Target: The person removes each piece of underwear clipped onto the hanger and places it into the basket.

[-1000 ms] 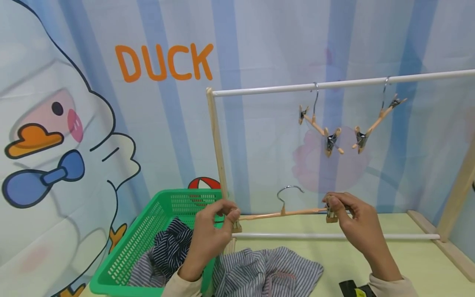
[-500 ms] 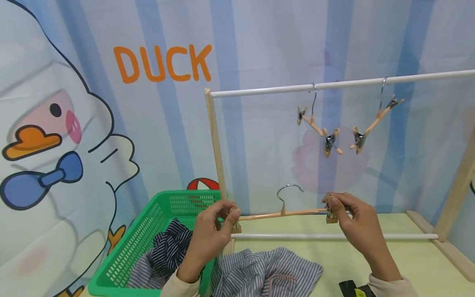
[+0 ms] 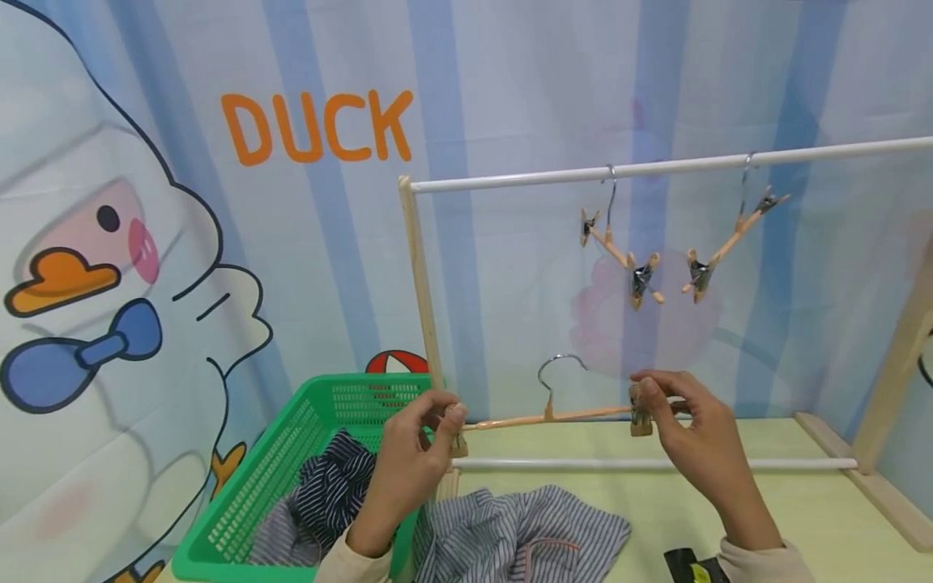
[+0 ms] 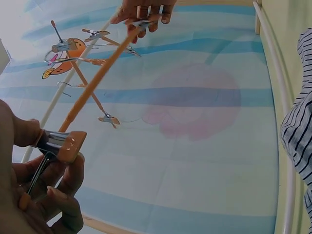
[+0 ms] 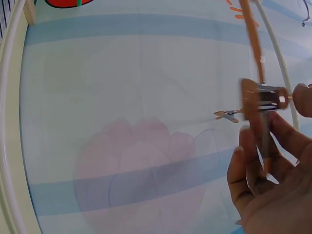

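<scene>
A clip hanger with an orange-brown wooden bar (image 3: 503, 423) and a metal hook is held level above the table. My left hand (image 3: 411, 457) pinches its left clip (image 4: 72, 146) between thumb and fingers. At the other end, my right hand (image 3: 700, 445) pinches the right clip (image 5: 251, 100) in the same way. No cloth shows between either clip's jaws. Below the hanger a grey striped garment (image 3: 510, 530) with a pinkish trim lies crumpled on the table.
A green basket (image 3: 219, 512) at the left holds dark and grey striped cloths (image 3: 337, 478). Behind stands a wooden rack with a white top rail (image 3: 503, 182) and lower rail (image 3: 583, 464). Two clip hangers (image 3: 618, 253) hang from the top rail.
The hanger, with both hands still on its clips, has shifted slightly to the left and its hook has risen a little. The garment and basket stay put.
</scene>
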Tool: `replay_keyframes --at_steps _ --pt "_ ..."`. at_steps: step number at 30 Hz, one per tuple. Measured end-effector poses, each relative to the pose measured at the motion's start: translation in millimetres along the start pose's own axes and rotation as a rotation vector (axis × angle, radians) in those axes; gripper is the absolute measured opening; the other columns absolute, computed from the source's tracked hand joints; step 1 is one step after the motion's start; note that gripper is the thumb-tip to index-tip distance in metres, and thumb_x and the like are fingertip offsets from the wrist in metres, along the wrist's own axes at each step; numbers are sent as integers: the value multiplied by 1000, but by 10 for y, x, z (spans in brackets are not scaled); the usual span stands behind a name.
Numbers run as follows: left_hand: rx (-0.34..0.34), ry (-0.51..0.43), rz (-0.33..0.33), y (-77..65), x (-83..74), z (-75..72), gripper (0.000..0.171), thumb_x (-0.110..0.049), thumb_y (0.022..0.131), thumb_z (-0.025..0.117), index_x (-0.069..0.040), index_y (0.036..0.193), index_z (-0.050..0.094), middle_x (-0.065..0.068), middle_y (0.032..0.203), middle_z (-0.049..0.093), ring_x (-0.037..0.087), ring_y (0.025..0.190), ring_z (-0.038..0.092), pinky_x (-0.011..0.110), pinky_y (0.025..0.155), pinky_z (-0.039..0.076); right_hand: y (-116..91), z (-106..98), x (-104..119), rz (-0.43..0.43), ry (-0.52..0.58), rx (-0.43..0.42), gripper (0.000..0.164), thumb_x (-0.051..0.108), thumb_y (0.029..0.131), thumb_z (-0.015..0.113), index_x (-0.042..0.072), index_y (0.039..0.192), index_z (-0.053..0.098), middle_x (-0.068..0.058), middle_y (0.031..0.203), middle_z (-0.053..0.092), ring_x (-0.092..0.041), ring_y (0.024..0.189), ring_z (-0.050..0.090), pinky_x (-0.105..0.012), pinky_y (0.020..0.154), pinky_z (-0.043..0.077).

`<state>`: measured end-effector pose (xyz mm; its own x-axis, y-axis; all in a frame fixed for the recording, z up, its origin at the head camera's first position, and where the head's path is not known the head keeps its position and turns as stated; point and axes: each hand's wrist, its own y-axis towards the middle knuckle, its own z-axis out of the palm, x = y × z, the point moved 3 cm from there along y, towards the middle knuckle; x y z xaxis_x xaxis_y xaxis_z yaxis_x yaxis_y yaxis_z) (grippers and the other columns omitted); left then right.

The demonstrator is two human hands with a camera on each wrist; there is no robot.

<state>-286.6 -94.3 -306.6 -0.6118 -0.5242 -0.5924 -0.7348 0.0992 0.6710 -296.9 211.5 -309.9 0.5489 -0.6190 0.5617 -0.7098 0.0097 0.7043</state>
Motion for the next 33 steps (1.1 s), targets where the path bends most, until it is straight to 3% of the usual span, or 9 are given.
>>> replay_keyframes --at_steps 8,15,22,25,29,33 --pt "-56 32 25 -5 -42 -40 20 -32 96 54 -16 101 65 -2 81 63 7 69 54 29 51 46 26 -61 -4 -44 42 -91 23 18 96 55 4 112 64 -18 120 53 -34 111 38 -52 79 36" --pt "-131 35 24 7 -35 -110 20 -30 96 54 -15 102 65 1 82 63 9 71 53 30 52 46 60 -83 35 -25 49 -183 23 17 94 57 -1 106 66 -20 120 54 -35 112 36 -49 78 33" --pt "-208 14 -6 46 -61 -182 23 -31 96 53 -11 105 63 5 93 61 13 79 61 36 60 54 66 -37 86 -23 65 -160 22 18 94 58 1 104 67 -19 118 54 -36 112 34 -50 78 35" --pt "-211 -15 -17 101 -95 -214 27 -32 97 52 -9 108 60 8 95 59 16 74 63 35 56 56 61 -31 92 -28 73 -152 22 18 93 58 1 103 67 -18 118 55 -36 112 35 -50 78 36" --pt "-162 -105 -47 205 -154 -241 34 -35 98 47 -6 113 55 12 99 56 15 64 65 31 46 55 53 -41 85 -27 62 -143 22 18 93 58 1 104 67 -19 117 55 -37 112 36 -50 77 36" --pt "-115 -170 -61 302 -253 -254 35 -32 101 42 -1 115 51 16 101 51 13 68 67 28 53 57 31 -61 65 3 40 -128 24 21 94 57 1 105 66 -19 118 55 -38 111 36 -49 78 37"
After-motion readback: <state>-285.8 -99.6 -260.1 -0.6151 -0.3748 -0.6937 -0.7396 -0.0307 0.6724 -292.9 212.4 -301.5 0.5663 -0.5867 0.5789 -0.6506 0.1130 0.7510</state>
